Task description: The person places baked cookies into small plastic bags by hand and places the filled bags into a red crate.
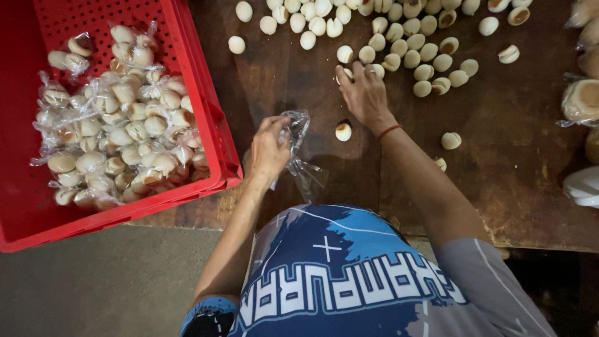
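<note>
My left hand [269, 148] grips a clear plastic bag [297, 153] above the near part of the dark wooden table [499, 181]. My right hand [365, 93] reaches forward with its fingers closed on a small round pale bun [346, 75] at the edge of a pile of loose buns [399, 37]. A single bun [343, 131] lies between my two hands. A red string circles my right wrist.
A red plastic crate [206, 125] at the left holds several clear bags filled with buns [118, 118]. Stray buns [450, 140] lie to the right of my arm. Larger bagged round cakes [580, 100] sit at the right edge. Grey floor lies below the table.
</note>
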